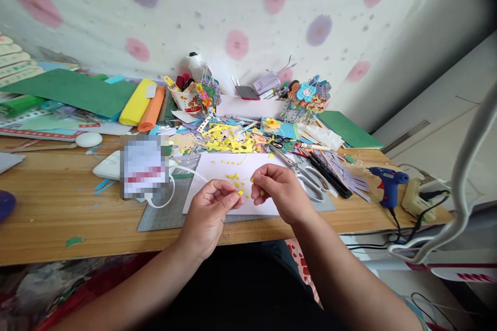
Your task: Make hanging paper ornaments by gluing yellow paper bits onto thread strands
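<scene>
Both hands hover over a white sheet (pixel 217 165) lying on a grey cutting mat (pixel 163 214) near the table's front edge. My left hand (pixel 209 209) pinches a tiny yellow paper bit (pixel 240 193) between thumb and fingers. My right hand (pixel 277 189) is curled close beside it, fingertips pinched on another small yellow scrap (pixel 252 180). Several little yellow scraps (pixel 235 178) are scattered on the white sheet just beyond my fingers.
Scissors (pixel 306 173) and black pens lie right of the sheet; a blue glue gun (pixel 388 186) rests near the table's right end. Yellow cuttings (pixel 227 139), paper rolls (pixel 145 106), green sheets (pixel 77 90) and craft supplies crowd the back. A white device (pixel 106 165) sits left.
</scene>
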`<state>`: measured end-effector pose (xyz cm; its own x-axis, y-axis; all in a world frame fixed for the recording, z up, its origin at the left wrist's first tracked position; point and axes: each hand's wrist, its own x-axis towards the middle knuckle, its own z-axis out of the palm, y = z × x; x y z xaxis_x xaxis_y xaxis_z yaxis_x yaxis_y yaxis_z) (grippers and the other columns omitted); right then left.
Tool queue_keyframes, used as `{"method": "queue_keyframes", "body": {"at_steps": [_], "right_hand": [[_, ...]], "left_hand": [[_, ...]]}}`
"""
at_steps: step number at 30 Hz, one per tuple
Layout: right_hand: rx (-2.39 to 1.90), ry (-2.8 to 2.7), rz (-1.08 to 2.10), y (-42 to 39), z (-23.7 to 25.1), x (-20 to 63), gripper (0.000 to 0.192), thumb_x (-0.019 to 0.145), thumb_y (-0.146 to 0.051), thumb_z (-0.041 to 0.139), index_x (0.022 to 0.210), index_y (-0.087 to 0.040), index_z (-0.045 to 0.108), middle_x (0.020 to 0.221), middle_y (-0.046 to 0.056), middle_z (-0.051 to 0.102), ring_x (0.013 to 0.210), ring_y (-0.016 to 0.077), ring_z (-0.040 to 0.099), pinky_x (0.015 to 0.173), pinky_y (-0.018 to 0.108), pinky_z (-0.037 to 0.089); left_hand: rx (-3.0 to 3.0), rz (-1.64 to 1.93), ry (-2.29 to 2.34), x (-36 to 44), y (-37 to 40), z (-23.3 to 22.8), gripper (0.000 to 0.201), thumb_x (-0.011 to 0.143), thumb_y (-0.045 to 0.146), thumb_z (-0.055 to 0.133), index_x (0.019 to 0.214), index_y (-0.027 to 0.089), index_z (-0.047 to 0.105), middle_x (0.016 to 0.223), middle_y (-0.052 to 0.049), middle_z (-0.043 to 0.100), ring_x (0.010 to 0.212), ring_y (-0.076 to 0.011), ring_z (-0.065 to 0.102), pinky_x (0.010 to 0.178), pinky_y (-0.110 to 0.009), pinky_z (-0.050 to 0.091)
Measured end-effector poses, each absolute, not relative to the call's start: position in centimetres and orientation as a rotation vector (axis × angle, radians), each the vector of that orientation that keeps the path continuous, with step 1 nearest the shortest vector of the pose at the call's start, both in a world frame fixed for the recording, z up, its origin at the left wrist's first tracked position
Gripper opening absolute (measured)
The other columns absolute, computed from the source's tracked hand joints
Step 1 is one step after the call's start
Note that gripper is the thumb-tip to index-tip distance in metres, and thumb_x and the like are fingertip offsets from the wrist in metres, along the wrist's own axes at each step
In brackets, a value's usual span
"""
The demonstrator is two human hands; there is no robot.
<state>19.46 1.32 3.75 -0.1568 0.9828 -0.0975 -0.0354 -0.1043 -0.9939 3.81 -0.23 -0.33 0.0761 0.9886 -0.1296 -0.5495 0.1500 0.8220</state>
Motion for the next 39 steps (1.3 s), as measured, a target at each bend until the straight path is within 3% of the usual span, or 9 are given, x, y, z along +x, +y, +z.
{"method": "queue_keyframes", "body": {"at_steps": [6, 12, 18, 29, 39], "right_hand": [[-1.264, -1.680, 0.993, 0.0, 5.3, 18.5, 0.011, 0.085, -0.027, 0.056, 0.078, -0.019, 0.059, 0.058, -0.004, 0.060, 0.051, 0.0096, 0.054, 0.053, 0.021, 0.043], [-1.284, -1.907, 0.621, -1.1, 5.2, 18.1, 0.011, 0.088, -0.022, 0.055, 0.082, -0.019, 0.063, 0.063, -0.002, 0.063, 0.055, 0.0103, 0.055, 0.056, 0.022, 0.041], [-1.296, -1.887, 0.594, -1.4, 4.5, 17.6, 0.011, 0.088, -0.021, 0.055, 0.082, -0.019, 0.064, 0.064, -0.002, 0.064, 0.056, 0.0105, 0.056, 0.056, 0.020, 0.041], [-1.246, -1.803, 0.675, -1.6, 3.5, 16.9, 0.011, 0.089, -0.023, 0.056, 0.082, -0.019, 0.064, 0.061, -0.004, 0.062, 0.053, 0.0095, 0.054, 0.057, 0.020, 0.042], [-1.158, -1.772, 0.671, -2.1, 2.9, 16.3, 0.010, 0.090, -0.023, 0.056, 0.085, -0.020, 0.064, 0.065, -0.003, 0.065, 0.056, 0.0096, 0.057, 0.056, 0.019, 0.043]], "left_hand": [[0.604, 1.339, 0.772, 3.8, -0.4, 0.1, 0.029, 0.057, 0.025, 0.089, 0.074, 0.018, 0.067, 0.067, 0.003, 0.067, 0.065, -0.0110, 0.066, 0.069, -0.025, 0.057], [0.596, 1.403, 0.701, 3.4, -0.5, 0.2, 0.029, 0.060, 0.020, 0.087, 0.081, 0.020, 0.068, 0.071, 0.004, 0.068, 0.066, -0.0079, 0.065, 0.070, -0.022, 0.056], [0.635, 1.433, 0.689, 3.3, -0.8, 0.4, 0.025, 0.066, 0.018, 0.084, 0.085, 0.021, 0.068, 0.072, 0.004, 0.068, 0.068, -0.0073, 0.063, 0.070, -0.020, 0.055], [0.653, 1.502, 0.718, 3.4, -0.9, 0.9, 0.027, 0.063, 0.017, 0.084, 0.084, 0.021, 0.067, 0.072, 0.004, 0.067, 0.068, -0.0066, 0.059, 0.066, -0.017, 0.050], [0.656, 1.522, 0.677, 3.7, -0.8, 1.9, 0.028, 0.062, 0.011, 0.077, 0.077, 0.021, 0.056, 0.068, 0.005, 0.064, 0.067, -0.0081, 0.056, 0.064, -0.018, 0.047]]}}
